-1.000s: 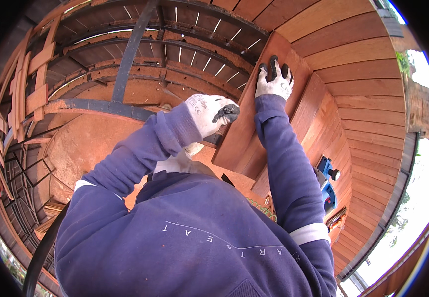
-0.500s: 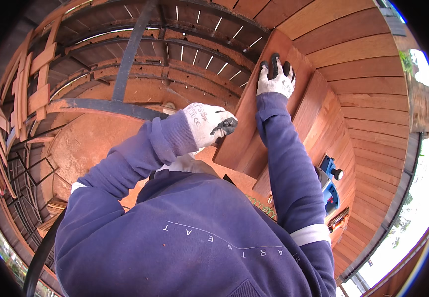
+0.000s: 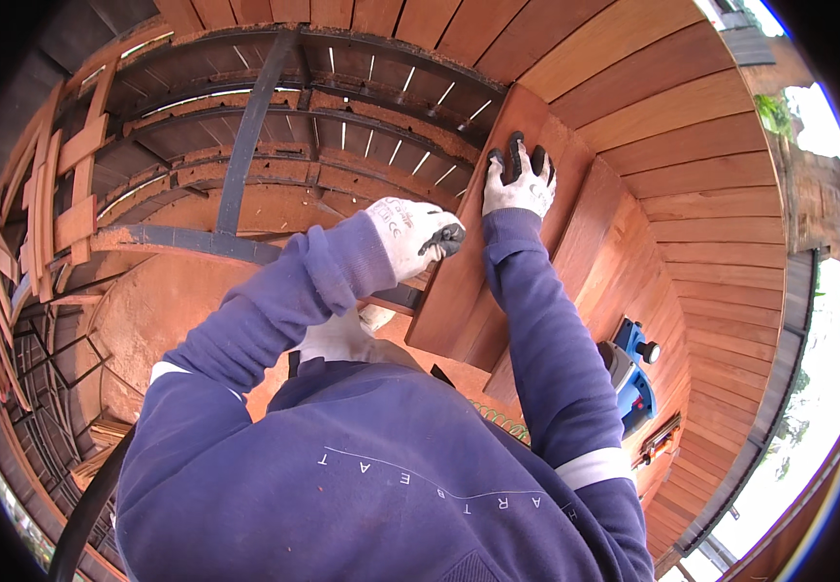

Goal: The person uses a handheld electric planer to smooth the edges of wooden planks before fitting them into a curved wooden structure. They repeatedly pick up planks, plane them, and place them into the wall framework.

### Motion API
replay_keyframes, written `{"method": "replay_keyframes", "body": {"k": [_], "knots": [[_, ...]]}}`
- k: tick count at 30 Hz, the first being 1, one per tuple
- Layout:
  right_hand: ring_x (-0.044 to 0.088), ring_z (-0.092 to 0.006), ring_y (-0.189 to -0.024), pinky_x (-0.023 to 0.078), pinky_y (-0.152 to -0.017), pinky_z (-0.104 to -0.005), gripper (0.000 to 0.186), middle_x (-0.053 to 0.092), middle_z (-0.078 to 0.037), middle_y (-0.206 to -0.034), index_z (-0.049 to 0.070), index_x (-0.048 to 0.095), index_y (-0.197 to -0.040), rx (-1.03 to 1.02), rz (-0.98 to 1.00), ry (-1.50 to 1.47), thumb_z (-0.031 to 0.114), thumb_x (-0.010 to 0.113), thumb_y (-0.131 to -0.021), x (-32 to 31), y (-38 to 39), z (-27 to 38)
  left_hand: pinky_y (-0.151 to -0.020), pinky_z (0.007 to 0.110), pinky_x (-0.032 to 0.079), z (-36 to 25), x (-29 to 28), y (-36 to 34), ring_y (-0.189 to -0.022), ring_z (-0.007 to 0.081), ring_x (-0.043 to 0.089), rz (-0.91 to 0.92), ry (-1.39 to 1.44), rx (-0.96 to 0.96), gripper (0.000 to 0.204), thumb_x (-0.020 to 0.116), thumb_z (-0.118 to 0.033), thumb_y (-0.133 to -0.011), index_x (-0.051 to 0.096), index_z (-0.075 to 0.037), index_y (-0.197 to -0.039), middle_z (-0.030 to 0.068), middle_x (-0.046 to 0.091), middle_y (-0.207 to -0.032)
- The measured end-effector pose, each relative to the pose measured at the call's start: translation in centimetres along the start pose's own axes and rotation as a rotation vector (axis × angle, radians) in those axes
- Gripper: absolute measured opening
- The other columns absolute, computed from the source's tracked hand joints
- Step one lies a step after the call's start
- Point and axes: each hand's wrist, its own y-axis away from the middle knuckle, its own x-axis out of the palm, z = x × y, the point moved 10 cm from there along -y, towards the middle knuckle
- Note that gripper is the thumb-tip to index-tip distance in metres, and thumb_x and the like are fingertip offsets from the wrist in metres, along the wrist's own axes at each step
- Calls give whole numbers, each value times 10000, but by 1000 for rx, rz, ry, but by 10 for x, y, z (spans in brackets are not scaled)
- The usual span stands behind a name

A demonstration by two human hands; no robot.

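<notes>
My right hand [image 3: 522, 184], in a white glove with black fingertips, lies on a reddish-brown plank [image 3: 473, 281]. Its fingers are spread apart. My left hand [image 3: 418, 238], gloved the same way, is curled closed at the plank's left edge. Whatever those fingers hold, if anything, is hidden. To the right, a second plank [image 3: 592, 209] lies alongside the first, on a deck of fitted boards [image 3: 706, 165].
Right of my right forearm sits a blue power tool with a black knob [image 3: 633, 369]. An orange-and-dark tool [image 3: 660, 438] lies below it. Green coiled hose [image 3: 500, 419] shows near my body. On the left are dark metal beams [image 3: 253, 136] with gaps and stacked wood strips [image 3: 76, 194].
The view has shifted, so the planks and my right hand appear lower and farther left. My left hand sits slightly farther up along the plank's edge. My right hand stays spread on the plank.
</notes>
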Motion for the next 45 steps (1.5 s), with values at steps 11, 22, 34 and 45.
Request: {"method": "replay_keyframes", "body": {"k": [11, 22, 34, 45], "knots": [[324, -378, -1305, 231, -1095, -474, 496, 401, -210, -1393, 227, 530, -1313, 2, 46, 5, 382, 575, -844, -1, 0, 3, -796, 386, 503, 73, -53, -144, -908, 331, 621, -324, -70, 18, 211, 599, -166, -832, 641, -88, -1023, 136, 663, -951], [318, -377, -1308, 260, -1086, -473, 694, 377, -205, -1408, 179, 440, -1378, 19, 61, 17, 459, 652, -779, -13, 4, 7, -799, 358, 510, 112, -72, -84, -871, 303, 645, -509, 177, -194, 256, 634, -102, -784, 646, -83, -1040, 133, 669, -941], [546, -231, -1119, 450, -947, -339, 652, 569, -120, -1238, 102, 542, -1290, 348, -30, -880, 160, 774, -684, -99, 34, -23, -776, 320, 553, 150, -101, 11, -832, 208, 667, -443, 819, -268, 219, 562, -117, -930, 585, 33, -1088, 130, 666, -963], [478, -293, -1195, 379, -1022, -383, 605, 548, -137, -1236, 156, 572, -1247, 343, -126, 108, 301, 750, -687, -157, 97, -212, -543, 276, 544, 105, -115, 61, -586, 166, 634, -614, 857, -438, 242, 611, -253, -913, 583, -60, -1058, 84, 634, -765]]}}
